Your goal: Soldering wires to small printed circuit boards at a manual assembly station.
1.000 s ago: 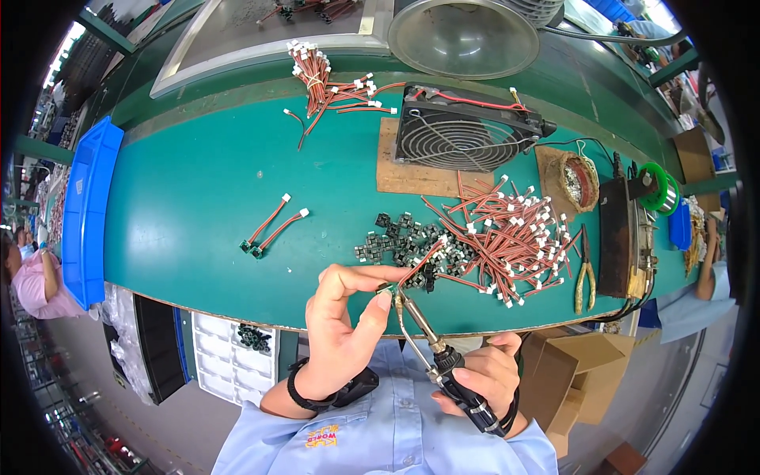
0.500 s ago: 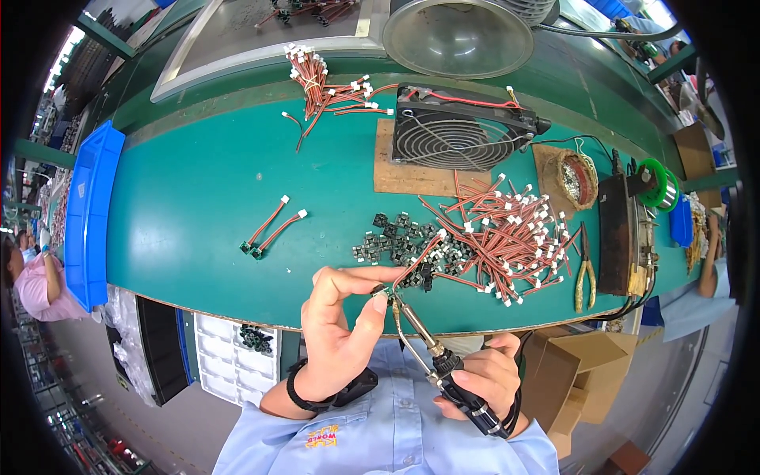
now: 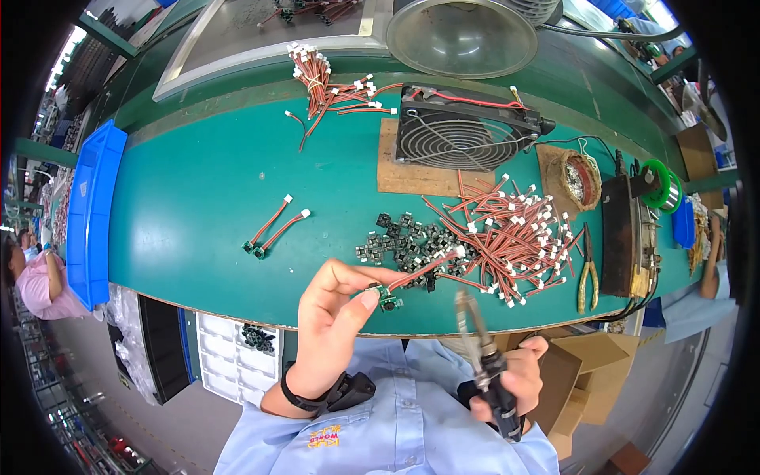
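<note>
My left hand (image 3: pixel 336 313) pinches a small green circuit board (image 3: pixel 389 300) over the near edge of the bench. From that board a red-and-brown wire lead (image 3: pixel 423 271) runs up to the right, ending in a white connector. In my right hand (image 3: pixel 518 380) is a soldering iron (image 3: pixel 492 378) with a thin feed tube beside its barrel. Its tip points upward, apart from the board and blurred. Just beyond my left hand lies a heap of small dark green boards (image 3: pixel 412 244). To its right spreads a pile of loose wire leads (image 3: pixel 514 233).
Two boards with leads (image 3: pixel 277 229) lie left of the heap. A black fan (image 3: pixel 467 131) stands at the back, near a tin of metal scraps (image 3: pixel 580 182). Pliers (image 3: pixel 587 277) and a solder reel (image 3: pixel 661 186) sit right. A blue bin (image 3: pixel 93 214) is at the left end.
The soldering iron has moved away from the board, to the right, with my right hand. My left hand has turned the board, and its lead now shows plainly.
</note>
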The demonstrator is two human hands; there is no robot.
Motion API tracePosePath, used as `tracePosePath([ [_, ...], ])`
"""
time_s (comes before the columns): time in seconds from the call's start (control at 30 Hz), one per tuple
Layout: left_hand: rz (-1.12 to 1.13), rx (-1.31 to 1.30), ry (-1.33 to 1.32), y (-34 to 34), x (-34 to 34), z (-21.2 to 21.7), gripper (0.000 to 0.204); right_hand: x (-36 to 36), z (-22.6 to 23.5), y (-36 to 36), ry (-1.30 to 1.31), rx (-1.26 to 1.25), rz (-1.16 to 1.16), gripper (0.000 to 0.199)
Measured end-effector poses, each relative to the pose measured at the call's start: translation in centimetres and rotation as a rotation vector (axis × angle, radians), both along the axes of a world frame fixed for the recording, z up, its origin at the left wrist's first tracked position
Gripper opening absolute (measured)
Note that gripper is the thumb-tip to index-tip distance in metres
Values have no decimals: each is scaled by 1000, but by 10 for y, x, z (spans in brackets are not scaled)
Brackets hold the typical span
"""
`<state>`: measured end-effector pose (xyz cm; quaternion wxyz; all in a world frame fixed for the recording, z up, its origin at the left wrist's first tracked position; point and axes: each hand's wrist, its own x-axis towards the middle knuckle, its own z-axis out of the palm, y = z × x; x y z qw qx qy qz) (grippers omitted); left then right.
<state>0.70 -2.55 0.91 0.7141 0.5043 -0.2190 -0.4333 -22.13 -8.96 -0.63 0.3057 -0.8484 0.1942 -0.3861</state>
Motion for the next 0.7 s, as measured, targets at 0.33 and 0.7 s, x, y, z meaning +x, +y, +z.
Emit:
tracePosePath([
  [0.33, -4, -18, 125, 6, 10, -10, 9, 39, -26, 4, -268, 468, -292, 37],
  [0.7, 120, 51, -27, 20, 8, -14, 7, 81, -31, -26, 273, -201, -485, 48],
])
